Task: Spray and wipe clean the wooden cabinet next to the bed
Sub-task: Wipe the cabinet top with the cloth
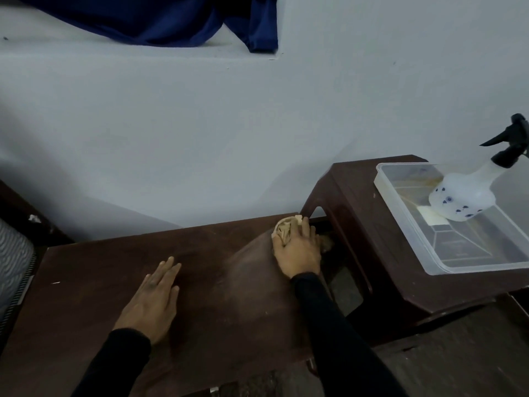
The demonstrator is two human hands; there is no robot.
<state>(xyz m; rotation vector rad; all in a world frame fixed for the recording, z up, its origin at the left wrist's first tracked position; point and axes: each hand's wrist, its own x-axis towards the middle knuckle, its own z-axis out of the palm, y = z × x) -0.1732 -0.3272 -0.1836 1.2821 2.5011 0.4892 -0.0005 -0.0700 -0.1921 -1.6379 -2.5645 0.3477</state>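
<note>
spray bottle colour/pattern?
Translucent white spray bottle with small blue printed marks and a black trigger head; head view.

Long black sleeves (337, 325) on both arms, bare-handed

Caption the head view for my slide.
Right hand presses cloth on wooden cabinet; left hand rests flat.

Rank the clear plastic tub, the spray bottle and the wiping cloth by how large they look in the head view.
1. Clear plastic tub, plainly the largest.
2. Spray bottle, standing in the tub.
3. Cloth, smallest as seen, though the right hand covers much of it, so its true size is unsure.
</note>
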